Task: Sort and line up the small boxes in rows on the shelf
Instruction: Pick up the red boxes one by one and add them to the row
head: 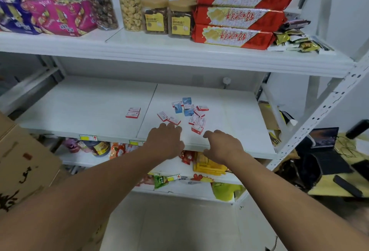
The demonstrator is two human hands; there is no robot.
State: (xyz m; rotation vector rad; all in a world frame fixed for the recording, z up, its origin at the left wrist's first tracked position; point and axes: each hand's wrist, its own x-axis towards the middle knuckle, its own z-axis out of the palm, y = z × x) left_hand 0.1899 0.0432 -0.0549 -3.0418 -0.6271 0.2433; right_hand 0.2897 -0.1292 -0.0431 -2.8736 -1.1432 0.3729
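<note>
On the white middle shelf lies a loose pile of small boxes, several red-and-white boxes and a few blue boxes mixed together. Two red-and-white boxes stand apart to the left, stacked one on the other. My left hand reaches over the shelf's front edge, its fingertips just short of a red-and-white box. My right hand hovers beside it with loosely bent fingers, its index finger pointing at the nearest box. Neither hand holds anything.
The upper shelf carries snack bags, jars and red biscuit packs just above the work space. A cardboard box stands at the left. Lower shelves hold packets. A desk with a laptop is at the right.
</note>
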